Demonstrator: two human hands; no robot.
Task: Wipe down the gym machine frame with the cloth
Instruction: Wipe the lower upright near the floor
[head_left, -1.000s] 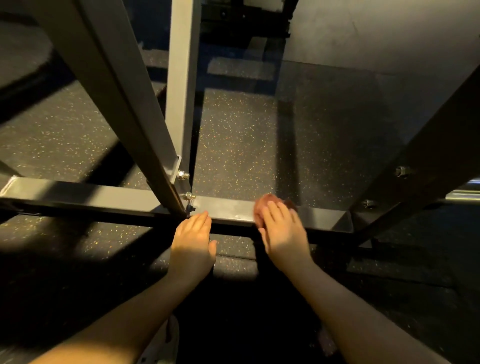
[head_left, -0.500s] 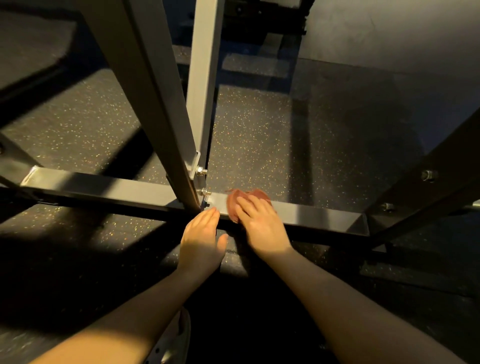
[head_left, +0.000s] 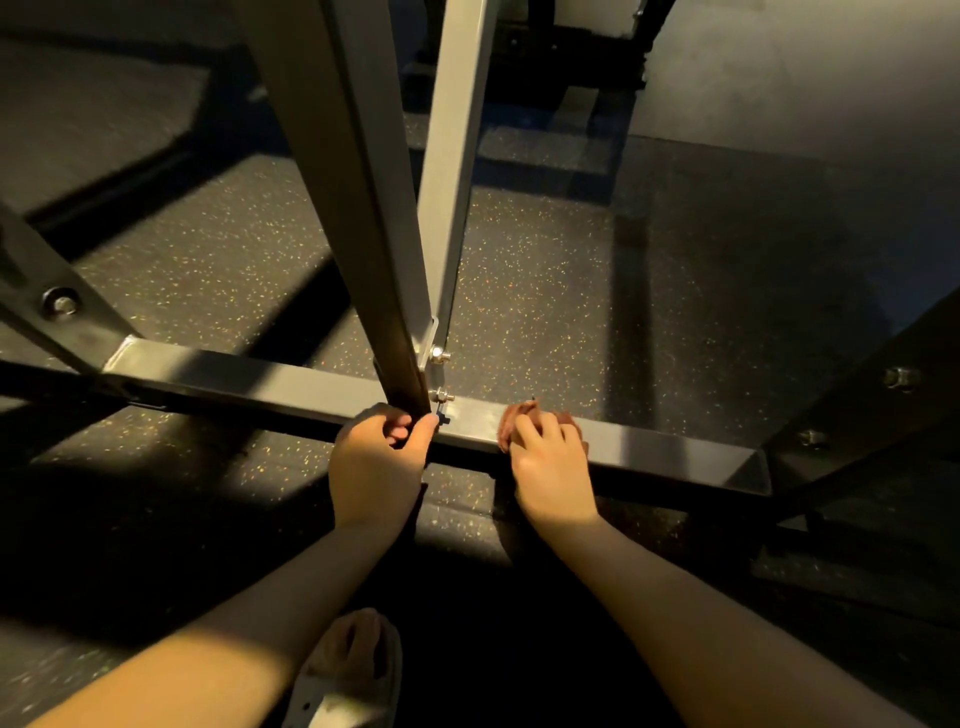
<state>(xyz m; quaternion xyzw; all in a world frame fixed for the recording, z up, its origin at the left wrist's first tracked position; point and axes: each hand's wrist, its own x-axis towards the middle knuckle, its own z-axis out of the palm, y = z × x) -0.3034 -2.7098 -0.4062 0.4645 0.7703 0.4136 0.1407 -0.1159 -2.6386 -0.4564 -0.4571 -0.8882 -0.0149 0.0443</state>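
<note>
The gym machine frame (head_left: 260, 376) stands on a dark speckled rubber floor (head_left: 545, 291), and its low horizontal bar (head_left: 670, 457) runs across the view from left to right, just in front of the person. A dark slanted post (head_left: 353, 208) and a paler grey upright (head_left: 452, 182) come down together onto this bar near its middle, where 2 bolts (head_left: 440, 354) sit one above the other on a small bracket. The left hand (head_left: 379, 467) grasps the foot of the slanted post right at the joint, with fingers curled round the near side and the thumb against the edge by the lower bolt. The right hand (head_left: 553, 467) lies on the bar just to the right of that joint, its fingers bent over a reddish-brown cloth (head_left: 511, 418) and holding it bunched against the bar's top face; part of the cloth shows beyond the fingertips. The 2 hands are near each other but apart. A foot in a pale sandal (head_left: 353, 665) shows between the forearms at the bottom edge. A bolted dark brace (head_left: 883, 405) angles up at the right
</note>
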